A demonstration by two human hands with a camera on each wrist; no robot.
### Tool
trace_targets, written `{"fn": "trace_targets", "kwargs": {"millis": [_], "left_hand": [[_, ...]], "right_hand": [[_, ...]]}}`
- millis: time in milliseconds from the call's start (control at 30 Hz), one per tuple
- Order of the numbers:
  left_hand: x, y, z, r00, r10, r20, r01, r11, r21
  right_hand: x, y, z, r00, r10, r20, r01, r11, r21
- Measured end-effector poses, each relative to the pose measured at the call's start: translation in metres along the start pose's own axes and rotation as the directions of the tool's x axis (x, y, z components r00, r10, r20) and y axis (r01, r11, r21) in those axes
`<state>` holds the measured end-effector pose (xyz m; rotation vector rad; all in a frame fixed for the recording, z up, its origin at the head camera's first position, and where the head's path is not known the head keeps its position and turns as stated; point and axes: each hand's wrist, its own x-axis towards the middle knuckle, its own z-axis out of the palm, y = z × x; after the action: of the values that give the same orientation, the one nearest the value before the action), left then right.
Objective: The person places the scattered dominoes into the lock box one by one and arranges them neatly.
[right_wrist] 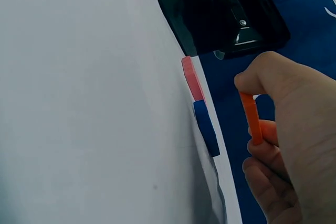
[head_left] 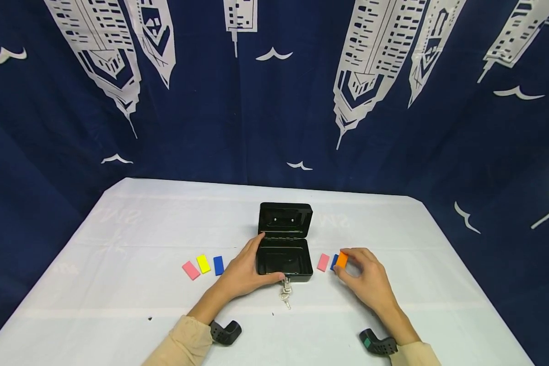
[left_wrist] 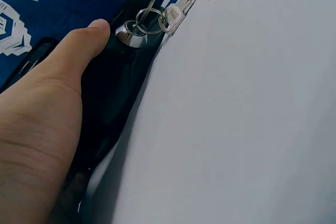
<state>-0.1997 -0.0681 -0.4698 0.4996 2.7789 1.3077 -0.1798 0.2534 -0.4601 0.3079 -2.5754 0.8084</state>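
A black metal cash box (head_left: 284,256) stands with its lid (head_left: 285,219) raised, and its inside looks bare. My left hand (head_left: 247,269) grips the box's left side, thumb along the front rim. From the lock (left_wrist: 131,34) at the front hangs a ring with keys (head_left: 285,296). To the right of the box, my right hand (head_left: 366,277) pinches an orange block (right_wrist: 251,118) between thumb and fingers, raised off the table. Just beyond it lie a pink block (right_wrist: 192,77) and a blue block (right_wrist: 206,128), close together on the table.
Left of the box lie a pink block (head_left: 190,270), a yellow block (head_left: 203,264) and a blue block (head_left: 218,265). A white cloth covers the table (head_left: 119,305). Behind it hangs a dark blue curtain (head_left: 238,127) with white building prints.
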Motion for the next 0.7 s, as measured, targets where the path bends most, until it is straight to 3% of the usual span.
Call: {"fn": "trace_targets", "kwargs": {"millis": [300,700], "left_hand": [[-0.001,0.006,0.005,0.999,0.019,-0.039,-0.017,0.998,0.055],[-0.001,0.004,0.005,0.998,0.041,-0.047,-0.040,0.999,0.034]], "right_hand": [[0.006,-0.012,-0.002,0.998,0.056,0.004,-0.056,0.998,0.040],[0.021,-0.027,-0.003,1.000,0.000,0.028,-0.002,0.998,0.070]]}}
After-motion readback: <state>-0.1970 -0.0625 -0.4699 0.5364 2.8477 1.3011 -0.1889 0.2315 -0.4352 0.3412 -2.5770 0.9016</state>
